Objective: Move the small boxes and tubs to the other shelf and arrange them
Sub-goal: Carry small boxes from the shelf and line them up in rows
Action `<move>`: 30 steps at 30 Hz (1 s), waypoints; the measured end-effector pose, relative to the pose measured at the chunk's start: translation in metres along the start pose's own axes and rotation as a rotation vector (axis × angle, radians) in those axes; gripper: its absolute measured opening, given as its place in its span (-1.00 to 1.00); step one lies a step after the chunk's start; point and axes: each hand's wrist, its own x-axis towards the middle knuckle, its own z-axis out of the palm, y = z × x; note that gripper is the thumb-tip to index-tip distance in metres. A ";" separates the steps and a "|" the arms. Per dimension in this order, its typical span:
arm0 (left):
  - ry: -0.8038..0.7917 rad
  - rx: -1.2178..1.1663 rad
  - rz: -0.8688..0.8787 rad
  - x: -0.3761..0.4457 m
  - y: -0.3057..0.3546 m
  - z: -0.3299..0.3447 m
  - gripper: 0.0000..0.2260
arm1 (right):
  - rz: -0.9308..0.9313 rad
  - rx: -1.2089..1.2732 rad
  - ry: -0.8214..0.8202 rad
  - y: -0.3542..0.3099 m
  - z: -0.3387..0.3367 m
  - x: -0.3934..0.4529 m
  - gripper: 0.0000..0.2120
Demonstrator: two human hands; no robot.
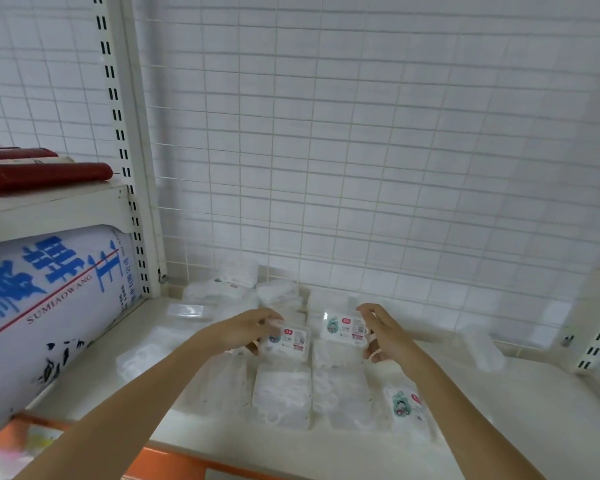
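Several small clear plastic boxes lie on the cream shelf (520, 427), some stacked, some flat. My left hand (243, 329) grips one labelled box (288, 342) by its left end, over the pile. My right hand (383, 332) holds a second labelled box (345, 329) by its right end, thumb above and fingers curled underneath. Both boxes sit side by side just above other boxes. Another labelled box (409, 410) lies flat at the front right. More boxes (222, 289) are heaped at the back left against the wire grid.
A white wire grid back panel (361, 150) closes the shelf behind. On the left, a big white roll with blue lettering (49, 299) lies beyond the slotted upright (132, 202); red rolls (42, 174) rest on the shelf above it. An orange price strip (174, 462) edges the front.
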 end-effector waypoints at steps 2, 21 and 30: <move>-0.073 0.034 -0.013 -0.003 -0.002 0.000 -0.57 | 0.008 0.004 -0.014 -0.001 0.000 -0.001 -0.81; 0.090 0.417 0.249 0.005 -0.001 -0.003 -0.34 | -0.163 -0.579 0.142 -0.005 0.014 -0.024 -0.28; 0.216 0.320 0.443 0.004 0.009 -0.001 -0.38 | -0.239 -0.633 0.313 0.010 -0.011 -0.075 -0.36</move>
